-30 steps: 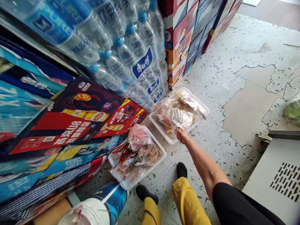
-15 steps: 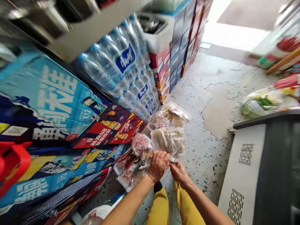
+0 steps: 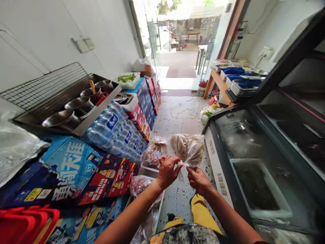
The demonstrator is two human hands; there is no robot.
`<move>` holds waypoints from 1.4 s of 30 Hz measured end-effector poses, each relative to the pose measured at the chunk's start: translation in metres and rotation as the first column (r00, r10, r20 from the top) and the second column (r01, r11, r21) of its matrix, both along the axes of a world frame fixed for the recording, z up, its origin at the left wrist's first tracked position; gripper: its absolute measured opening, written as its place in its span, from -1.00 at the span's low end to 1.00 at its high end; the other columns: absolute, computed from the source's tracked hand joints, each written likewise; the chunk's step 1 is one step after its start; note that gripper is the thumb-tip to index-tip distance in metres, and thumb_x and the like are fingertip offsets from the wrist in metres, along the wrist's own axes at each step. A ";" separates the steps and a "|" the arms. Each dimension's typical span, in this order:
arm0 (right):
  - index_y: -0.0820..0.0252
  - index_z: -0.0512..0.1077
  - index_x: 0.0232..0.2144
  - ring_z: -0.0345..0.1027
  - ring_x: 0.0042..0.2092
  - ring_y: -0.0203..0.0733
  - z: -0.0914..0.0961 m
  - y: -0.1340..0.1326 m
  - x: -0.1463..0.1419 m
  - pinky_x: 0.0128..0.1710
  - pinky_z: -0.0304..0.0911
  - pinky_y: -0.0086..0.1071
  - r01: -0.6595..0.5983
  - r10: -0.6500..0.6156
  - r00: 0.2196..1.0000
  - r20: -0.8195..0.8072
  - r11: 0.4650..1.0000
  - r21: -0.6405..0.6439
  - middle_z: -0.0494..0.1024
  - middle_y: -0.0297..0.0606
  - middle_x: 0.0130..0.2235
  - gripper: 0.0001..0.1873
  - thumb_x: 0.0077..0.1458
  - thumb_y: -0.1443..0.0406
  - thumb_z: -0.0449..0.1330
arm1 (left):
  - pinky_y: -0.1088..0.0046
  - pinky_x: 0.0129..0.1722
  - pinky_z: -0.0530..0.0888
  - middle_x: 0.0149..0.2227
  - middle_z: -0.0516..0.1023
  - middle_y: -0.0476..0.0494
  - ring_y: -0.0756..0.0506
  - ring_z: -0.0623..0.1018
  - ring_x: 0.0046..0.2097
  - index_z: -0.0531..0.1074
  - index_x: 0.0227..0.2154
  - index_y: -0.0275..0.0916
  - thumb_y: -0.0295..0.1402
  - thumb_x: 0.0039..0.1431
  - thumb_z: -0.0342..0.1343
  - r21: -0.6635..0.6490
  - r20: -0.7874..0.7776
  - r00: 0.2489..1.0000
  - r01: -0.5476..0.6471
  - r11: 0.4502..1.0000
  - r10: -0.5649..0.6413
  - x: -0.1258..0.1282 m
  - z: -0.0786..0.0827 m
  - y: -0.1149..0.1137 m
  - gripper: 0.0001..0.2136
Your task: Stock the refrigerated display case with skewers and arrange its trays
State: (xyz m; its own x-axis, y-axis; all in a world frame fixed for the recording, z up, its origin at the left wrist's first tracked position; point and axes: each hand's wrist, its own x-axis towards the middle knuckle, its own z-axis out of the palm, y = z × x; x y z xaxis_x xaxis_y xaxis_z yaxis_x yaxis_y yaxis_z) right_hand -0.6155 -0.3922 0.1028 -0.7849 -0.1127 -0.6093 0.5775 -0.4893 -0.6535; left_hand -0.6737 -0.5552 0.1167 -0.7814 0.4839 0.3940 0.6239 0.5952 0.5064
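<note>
A clear plastic bag covers a bundle of pale, flat food on skewers, held up in front of me. My left hand is closed, pinching the lower left edge of the bag between thumb and fingers. Wrapped round the thin skewer sticks just below the bag, my right hand is closed too. Beneath and left of my hands, a white tray on the floor holds bagged skewers. Another tray with more bagged skewers stands just beyond it.
Shrink-wrapped water bottles and drink cartons are stacked on the left, near red plastic baskets. Metal pots stand on a shelf above. A glass-topped freezer lines the right side. Ahead, speckled floor leads to a doorway.
My view has tilted up towards the doorway. The bagged skewers are now raised away from the trays, and my left hand has moved slightly apart from my right, pulling at the bag's edge.
</note>
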 end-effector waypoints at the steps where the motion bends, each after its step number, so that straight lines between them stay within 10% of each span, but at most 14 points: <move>1: 0.06 -0.01 -0.54 -0.28 -0.72 -0.59 0.010 0.011 0.003 -0.75 -0.39 -0.56 0.038 -0.038 0.999 -0.030 0.999 0.005 -0.01 -0.71 -0.72 -0.15 -0.48 -0.21 0.50 | 0.18 -0.06 0.25 -0.26 0.60 -0.11 -0.17 0.54 -0.16 0.41 -0.23 -0.19 -0.29 0.32 0.12 -0.025 -0.045 0.999 0.022 0.999 -0.023 -0.001 0.011 0.015 -0.90; 8: 0.06 -0.01 -0.55 -0.23 -0.74 -0.57 0.063 0.085 0.013 -0.76 -0.39 -0.54 0.315 -0.304 0.939 -0.163 0.948 0.046 0.01 -0.68 -0.72 -0.15 -0.49 -0.23 0.48 | 0.19 0.00 0.28 -0.23 0.59 -0.09 -0.14 0.52 -0.11 0.39 -0.35 -0.19 -0.51 0.27 0.09 -0.074 -0.223 0.950 0.205 0.976 -0.217 -0.017 0.070 0.120 -0.90; 15: 0.07 -0.04 -0.57 -0.22 -0.73 -0.57 0.091 0.170 0.003 -0.76 -0.38 -0.53 0.362 -0.357 0.909 -0.217 0.932 -0.016 0.04 -0.66 -0.71 -0.17 -0.46 -0.13 0.52 | 0.33 -0.10 0.38 -0.32 0.55 -0.07 -0.07 0.50 -0.23 0.36 -0.45 -0.19 -0.58 -0.04 0.11 0.041 -0.183 0.800 0.587 0.808 -0.572 -0.063 0.110 0.196 -0.85; 21: 0.04 -0.01 -0.54 -0.28 -0.72 -0.54 0.104 0.228 -0.022 -0.76 -0.37 -0.52 0.420 -0.397 0.893 -0.214 0.904 0.077 -0.04 -0.68 -0.74 -0.18 -0.50 -0.21 0.46 | 0.25 -0.20 0.36 -0.44 0.54 -0.05 -0.12 0.48 -0.33 0.43 -0.41 -0.20 -0.56 -0.03 0.05 -0.115 -0.325 0.803 0.491 0.863 -0.500 -0.089 0.114 0.279 -0.85; 28: 0.07 -0.02 -0.55 -0.24 -0.71 -0.56 0.097 0.286 -0.036 -0.74 -0.35 -0.54 0.600 -0.564 0.795 -0.225 0.786 0.152 0.00 -0.65 -0.72 -0.25 -0.38 -0.17 0.40 | 0.30 -0.14 0.45 -0.35 0.55 -0.14 -0.14 0.51 -0.24 0.43 -0.37 -0.23 -0.63 -0.05 0.00 -0.153 -0.069 0.834 0.534 0.831 -0.548 -0.107 0.103 0.357 -0.78; 32: 0.09 0.00 -0.57 -0.23 -0.71 -0.56 0.079 0.314 -0.037 -0.73 -0.34 -0.55 0.672 -0.642 0.739 -0.204 0.724 0.156 0.01 -0.62 -0.71 -0.27 -0.41 -0.16 0.40 | 0.38 -0.18 0.45 -0.35 0.49 -0.12 -0.11 0.48 -0.24 0.44 -0.43 -0.25 -0.63 -0.18 0.10 -0.035 0.006 0.676 0.736 0.676 -0.737 -0.125 0.097 0.390 -0.78; 38: 0.12 0.04 -0.57 -0.27 -0.69 -0.61 0.063 0.350 -0.047 -0.72 -0.34 -0.57 0.714 -0.698 0.700 -0.154 0.693 0.104 0.04 -0.64 -0.67 -0.21 -0.52 -0.17 0.46 | 0.35 -0.02 0.38 -0.23 0.49 -0.14 -0.07 0.45 -0.17 0.39 -0.67 -0.28 -0.37 0.01 0.29 -0.023 0.188 0.232 0.973 0.231 -0.954 -0.181 0.097 0.420 -0.75; 40: 0.11 0.03 -0.57 -0.30 -0.70 -0.61 0.062 0.367 -0.053 -0.73 -0.37 -0.57 0.773 -0.757 0.635 -0.156 0.619 0.142 0.02 -0.64 -0.68 -0.19 -0.54 -0.19 0.47 | 0.39 -0.10 0.39 -0.30 0.48 -0.13 -0.05 0.44 -0.23 0.36 -0.69 -0.28 -0.19 0.21 0.19 0.067 0.185 0.193 0.976 0.208 -0.964 -0.209 0.098 0.431 -0.59; 42: 0.11 0.01 -0.57 -0.30 -0.70 -0.61 0.064 0.384 -0.060 -0.73 -0.37 -0.58 0.834 -0.820 0.543 -0.178 0.503 0.226 0.02 -0.65 -0.68 -0.18 -0.51 -0.20 0.45 | 0.39 -0.18 0.40 -0.36 0.47 -0.13 -0.05 0.43 -0.28 0.42 -0.59 -0.27 -0.14 0.32 0.07 0.173 0.114 0.300 0.933 0.316 -0.947 -0.236 0.102 0.448 -0.59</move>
State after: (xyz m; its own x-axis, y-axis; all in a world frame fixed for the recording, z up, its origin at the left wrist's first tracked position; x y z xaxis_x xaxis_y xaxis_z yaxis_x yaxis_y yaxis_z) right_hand -0.6754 -0.0083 0.1665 -0.4620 0.7528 -0.4689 -0.0317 -0.5424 -0.8395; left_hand -0.9094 -0.1075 0.2188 0.1380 0.9146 0.3801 0.6411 -0.3750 0.6696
